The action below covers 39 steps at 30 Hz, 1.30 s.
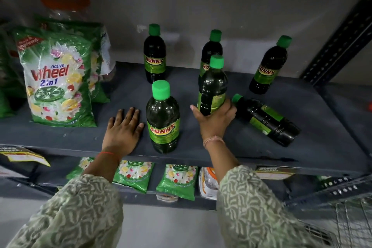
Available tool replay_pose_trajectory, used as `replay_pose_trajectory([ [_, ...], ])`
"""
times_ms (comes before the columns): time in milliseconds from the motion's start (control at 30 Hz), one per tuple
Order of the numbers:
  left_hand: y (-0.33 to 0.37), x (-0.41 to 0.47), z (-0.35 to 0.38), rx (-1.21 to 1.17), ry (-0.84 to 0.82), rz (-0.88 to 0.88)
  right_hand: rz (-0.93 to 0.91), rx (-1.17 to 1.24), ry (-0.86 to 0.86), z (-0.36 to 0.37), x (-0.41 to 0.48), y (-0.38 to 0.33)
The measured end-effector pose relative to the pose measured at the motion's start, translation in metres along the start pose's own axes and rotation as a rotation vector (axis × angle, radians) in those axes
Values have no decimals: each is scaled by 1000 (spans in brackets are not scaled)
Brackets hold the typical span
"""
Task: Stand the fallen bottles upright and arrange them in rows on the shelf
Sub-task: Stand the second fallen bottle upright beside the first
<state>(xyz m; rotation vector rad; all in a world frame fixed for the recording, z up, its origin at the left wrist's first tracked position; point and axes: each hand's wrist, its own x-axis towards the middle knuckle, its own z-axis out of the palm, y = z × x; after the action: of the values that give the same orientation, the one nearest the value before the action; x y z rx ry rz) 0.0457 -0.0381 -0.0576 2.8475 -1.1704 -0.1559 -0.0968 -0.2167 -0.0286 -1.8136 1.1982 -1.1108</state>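
Dark green bottles with green caps stand on the grey shelf [302,147]. Three stand upright along the back: one at the left [154,54], one in the middle [211,50] partly hidden, one at the right [268,66]. Another upright bottle [163,119] is near the front edge. My right hand [214,119] grips the lower part of a bottle [213,86] held upright. A fallen bottle [265,120] lies on its side just right of that hand, cap pointing left. My left hand [123,129] rests flat on the shelf, fingers spread, left of the front bottle.
Green detergent packs [58,78] and a clear jar with an orange lid [64,4] fill the shelf's left side. More packs [177,181] lie on the lower shelf. A perforated metal upright [338,46] borders the right; a wire basket [350,219] sits at bottom right.
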Motion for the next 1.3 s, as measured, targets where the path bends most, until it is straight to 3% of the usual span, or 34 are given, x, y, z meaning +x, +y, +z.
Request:
replay_pose_trajectory([
  [300, 1, -2, -2, -1, -8, 1, 87, 214, -235, -11, 8, 13],
  [400, 0, -2, -2, 4, -18, 2, 26, 106, -205, -8, 8, 13],
  [467, 1, -2, -3, -15, -18, -4, 57, 159, -232, -10, 9, 15],
  [733, 2, -2, -4, -66, -13, -19, 173, 243, -627, -30, 36, 27],
  [833, 2, -2, -4, -53, -10, -16, 160, 261, -577, -26, 30, 30],
  [967, 1, -2, -4, -52, -17, -16, 104, 91, -318, -9, 13, 20],
  [1033, 1, -2, -4, -57, -18, -19, 106, 119, -245, -3, 11, 21],
  [1300, 2, -3, -4, -52, -21, -17, 73, 132, -433, -22, 21, 29],
])
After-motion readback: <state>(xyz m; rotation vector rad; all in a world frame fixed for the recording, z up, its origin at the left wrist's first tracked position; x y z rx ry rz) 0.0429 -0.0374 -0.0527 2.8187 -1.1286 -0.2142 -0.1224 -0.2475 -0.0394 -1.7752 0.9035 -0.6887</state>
